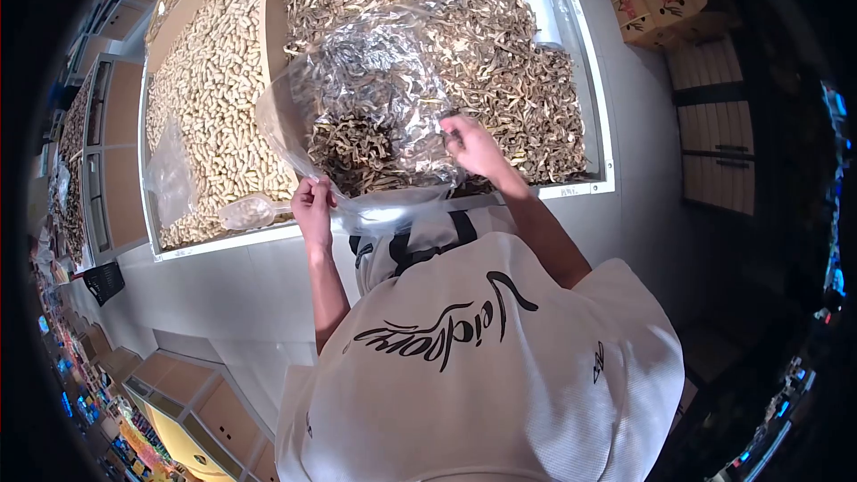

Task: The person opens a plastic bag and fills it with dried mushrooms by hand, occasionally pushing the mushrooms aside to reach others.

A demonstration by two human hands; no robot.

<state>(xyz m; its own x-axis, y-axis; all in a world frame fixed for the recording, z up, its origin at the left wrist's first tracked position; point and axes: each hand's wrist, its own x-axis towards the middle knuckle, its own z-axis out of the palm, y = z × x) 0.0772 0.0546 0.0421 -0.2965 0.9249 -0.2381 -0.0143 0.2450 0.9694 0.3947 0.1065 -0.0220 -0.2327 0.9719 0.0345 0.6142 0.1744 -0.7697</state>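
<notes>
A bin of pale peanuts [210,98] sits at the left of the white counter [241,290], a small clear scoop [248,211] lying at its near edge. The left hand [312,205] pinches the rim of a clear plastic bag [366,98], holding it open. Dark dried pieces [357,156] already fill its bottom. The right hand [473,147] seems closed on more pieces from the dried-goods bin [527,80]. Filling is underway; next, that handful needs dropping into the bag's mouth.
</notes>
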